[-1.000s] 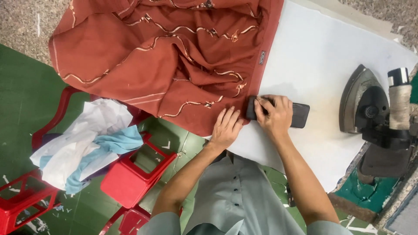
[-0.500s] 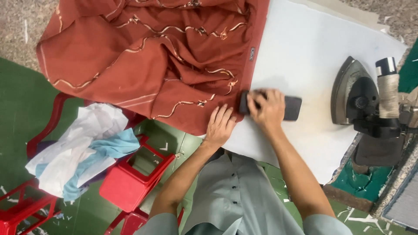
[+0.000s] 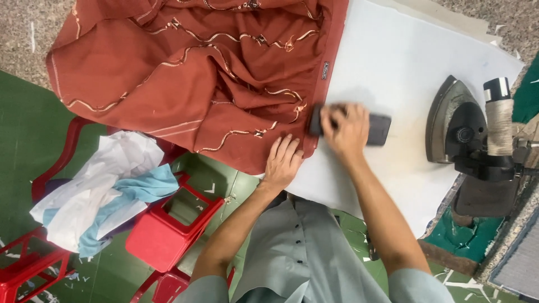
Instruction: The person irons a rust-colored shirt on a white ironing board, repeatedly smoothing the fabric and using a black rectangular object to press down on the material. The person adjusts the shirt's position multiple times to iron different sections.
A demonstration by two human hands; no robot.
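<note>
- Right now the right hand (image 3: 349, 124) lies over a dark rectangular block (image 3: 377, 129) on the white padded bench (image 3: 393, 62), fingers (image 3: 337, 115) curled down and clamped on it, at the hem of the rust-red garment (image 3: 213, 73)
- Left hand (image 3: 282, 163) rests flat on the garment's lower edge, fingers together and stretched out, gripping nothing
- Garment with gold wavy trim covers the bench's left part and hangs off its near edge
- Heavy steam iron (image 3: 457, 132) stands on the bench's right end, well apart from both hands
- Red plastic stools (image 3: 163, 238) sit on the green floor below, with white and light-blue cloth (image 3: 106, 193) heaped on one
</note>
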